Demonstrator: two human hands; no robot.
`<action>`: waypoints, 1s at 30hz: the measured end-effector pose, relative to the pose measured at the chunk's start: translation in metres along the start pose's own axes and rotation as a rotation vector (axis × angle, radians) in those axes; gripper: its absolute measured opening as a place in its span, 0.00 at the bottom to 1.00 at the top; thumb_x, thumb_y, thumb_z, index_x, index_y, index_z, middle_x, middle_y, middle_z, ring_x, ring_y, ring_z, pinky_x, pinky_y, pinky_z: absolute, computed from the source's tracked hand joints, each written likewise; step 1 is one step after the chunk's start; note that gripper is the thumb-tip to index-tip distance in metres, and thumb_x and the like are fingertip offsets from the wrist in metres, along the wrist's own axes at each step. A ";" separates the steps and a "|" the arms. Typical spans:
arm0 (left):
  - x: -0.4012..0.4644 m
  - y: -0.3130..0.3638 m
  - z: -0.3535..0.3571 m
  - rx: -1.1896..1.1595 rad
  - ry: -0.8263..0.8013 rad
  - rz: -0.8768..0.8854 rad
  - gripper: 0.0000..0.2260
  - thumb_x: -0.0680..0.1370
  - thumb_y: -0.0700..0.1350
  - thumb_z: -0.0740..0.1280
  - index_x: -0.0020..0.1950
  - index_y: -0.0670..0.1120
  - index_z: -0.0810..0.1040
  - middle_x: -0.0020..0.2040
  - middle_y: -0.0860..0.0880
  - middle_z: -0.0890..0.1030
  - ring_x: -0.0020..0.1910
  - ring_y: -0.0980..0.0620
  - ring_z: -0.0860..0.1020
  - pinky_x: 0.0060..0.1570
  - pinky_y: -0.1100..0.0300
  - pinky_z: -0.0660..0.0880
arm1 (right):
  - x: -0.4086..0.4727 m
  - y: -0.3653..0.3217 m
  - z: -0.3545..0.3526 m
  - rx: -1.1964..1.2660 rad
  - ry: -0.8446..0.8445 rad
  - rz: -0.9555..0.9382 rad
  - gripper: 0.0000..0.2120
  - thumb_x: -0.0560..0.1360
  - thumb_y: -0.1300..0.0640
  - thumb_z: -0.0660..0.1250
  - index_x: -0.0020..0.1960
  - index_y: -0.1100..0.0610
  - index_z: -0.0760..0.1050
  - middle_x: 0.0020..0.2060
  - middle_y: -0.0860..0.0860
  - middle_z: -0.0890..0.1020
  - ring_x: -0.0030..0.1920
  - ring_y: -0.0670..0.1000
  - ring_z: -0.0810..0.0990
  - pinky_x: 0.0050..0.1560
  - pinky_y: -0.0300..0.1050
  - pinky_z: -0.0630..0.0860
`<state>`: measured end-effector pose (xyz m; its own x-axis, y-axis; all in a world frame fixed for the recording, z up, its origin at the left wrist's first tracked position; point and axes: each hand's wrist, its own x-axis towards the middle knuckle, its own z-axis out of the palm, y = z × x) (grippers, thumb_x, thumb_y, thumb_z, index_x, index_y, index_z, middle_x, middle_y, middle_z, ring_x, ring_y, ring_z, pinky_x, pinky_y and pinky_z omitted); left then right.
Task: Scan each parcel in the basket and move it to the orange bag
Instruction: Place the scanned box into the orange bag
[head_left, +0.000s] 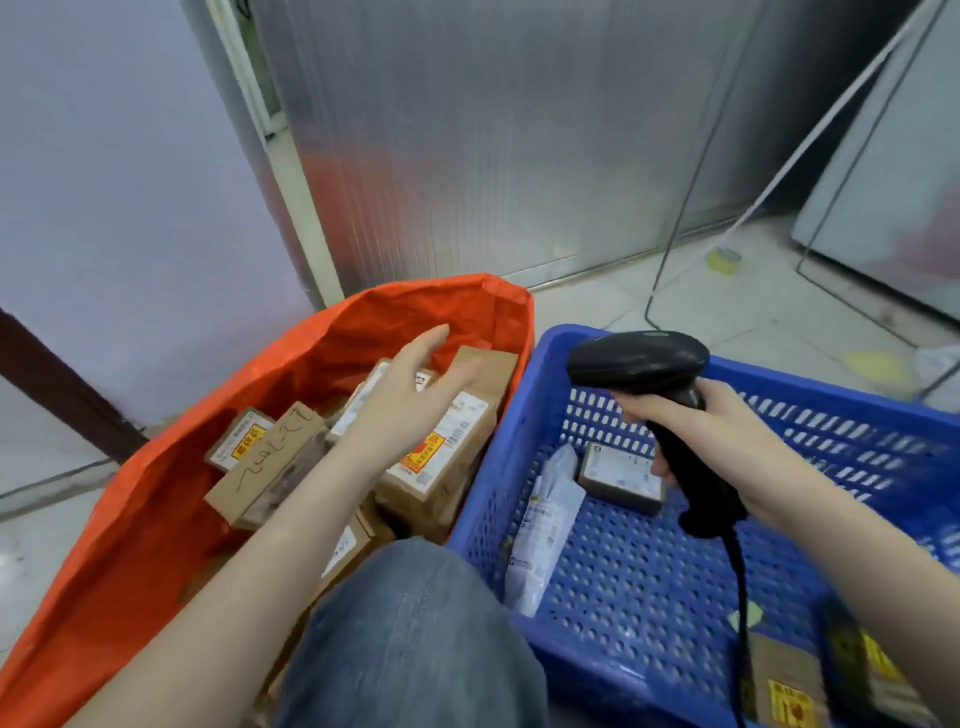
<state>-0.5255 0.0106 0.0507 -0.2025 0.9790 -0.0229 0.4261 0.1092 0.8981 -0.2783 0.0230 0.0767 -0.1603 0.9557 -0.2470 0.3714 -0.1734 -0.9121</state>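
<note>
Tiled floor (727, 312): orange bag (156, 519) (cardboard parcels inside), left hand (405, 395) open above; blue basket (857, 415), right hand (727, 436) gripping barcode scanner (644, 364).

Parcel depot: labelled cartons (441, 457), scanner (644, 364).

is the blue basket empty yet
Not empty. The blue basket holds a white mailer, a small box, and more boxes at its near corner.

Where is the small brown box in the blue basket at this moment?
In the head view, the small brown box lies on the floor of the blue basket, toward its far side, right of the white mailer bag and just left of the scanner.
</note>
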 end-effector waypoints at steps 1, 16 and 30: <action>0.001 0.011 0.015 -0.017 -0.012 0.024 0.25 0.78 0.52 0.66 0.75 0.53 0.65 0.73 0.58 0.67 0.67 0.63 0.65 0.62 0.67 0.59 | -0.005 0.004 -0.016 -0.003 0.024 0.003 0.11 0.73 0.51 0.70 0.45 0.60 0.76 0.27 0.55 0.75 0.25 0.49 0.76 0.32 0.45 0.74; 0.001 0.035 0.278 0.110 -0.586 -0.020 0.36 0.77 0.56 0.67 0.79 0.51 0.52 0.79 0.52 0.55 0.76 0.52 0.56 0.74 0.51 0.58 | -0.061 0.148 -0.215 -0.109 0.308 0.158 0.09 0.74 0.57 0.70 0.40 0.61 0.74 0.24 0.54 0.74 0.20 0.46 0.74 0.23 0.38 0.70; -0.009 -0.085 0.416 0.405 -0.905 -0.212 0.43 0.74 0.58 0.71 0.79 0.47 0.49 0.79 0.49 0.54 0.76 0.49 0.57 0.70 0.54 0.60 | -0.019 0.294 -0.214 -0.148 0.230 0.356 0.15 0.73 0.54 0.70 0.42 0.67 0.73 0.26 0.55 0.72 0.25 0.51 0.74 0.28 0.44 0.72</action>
<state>-0.1931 0.0645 -0.2077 0.3640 0.6772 -0.6394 0.7597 0.1813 0.6245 0.0290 0.0052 -0.1167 0.2029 0.8737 -0.4422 0.4964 -0.4810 -0.7227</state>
